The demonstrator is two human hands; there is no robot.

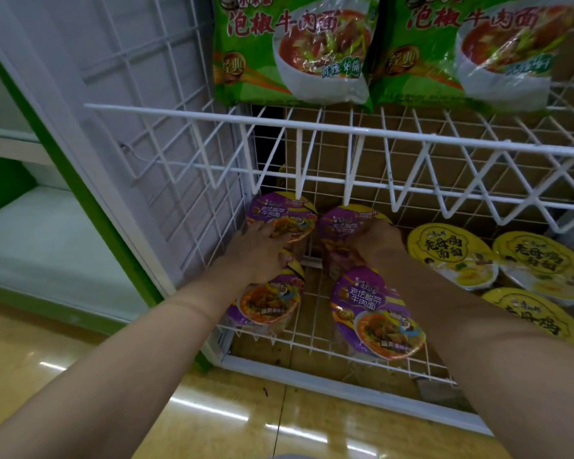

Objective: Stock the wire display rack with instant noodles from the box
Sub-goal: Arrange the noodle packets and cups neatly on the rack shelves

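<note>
Both my arms reach into the bottom shelf of the white wire rack (312, 127). My left hand (257, 250) grips the near edge of a purple noodle bowl (280, 213) at the back left. My right hand (376, 240) grips a second purple bowl (345, 223) beside it. In front of these stand two more purple bowls, one at the left (269, 303) and one at the right (375, 313). The box is not in view.
Yellow noodle bowls (451, 253) fill the right part of the same shelf. Green noodle packets (292, 48) lie on the shelf above. A green-framed white shelf unit (47, 233) stands to the left. Glossy yellow floor lies below.
</note>
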